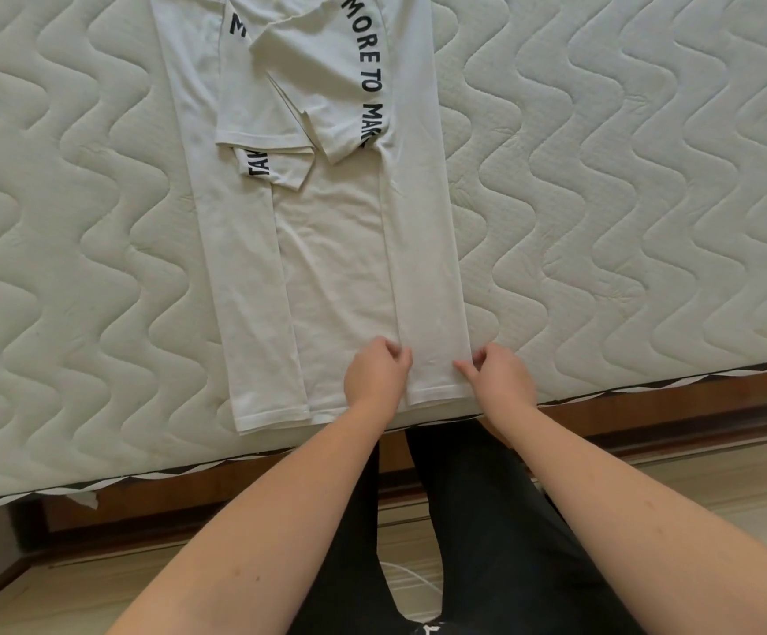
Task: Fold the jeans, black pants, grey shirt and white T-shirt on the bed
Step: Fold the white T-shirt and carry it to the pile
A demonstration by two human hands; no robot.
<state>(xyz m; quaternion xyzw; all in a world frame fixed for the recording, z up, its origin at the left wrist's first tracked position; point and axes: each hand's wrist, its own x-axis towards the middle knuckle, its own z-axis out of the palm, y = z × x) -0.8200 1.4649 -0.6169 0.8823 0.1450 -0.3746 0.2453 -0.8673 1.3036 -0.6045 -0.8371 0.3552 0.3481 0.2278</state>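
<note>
Folding white T-shirt (340,268), laid lengthwise on bed (624,199), sides turned in. My left hand (375,373) and right hand (498,373) pinch its hem panel. Next, I judge: lift hem toward collar.

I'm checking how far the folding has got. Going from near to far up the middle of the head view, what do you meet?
Black-clad legs → wooden bed frame → hem of the white T-shirt → left hand and right hand pinching it → folded-in sleeves.
</note>
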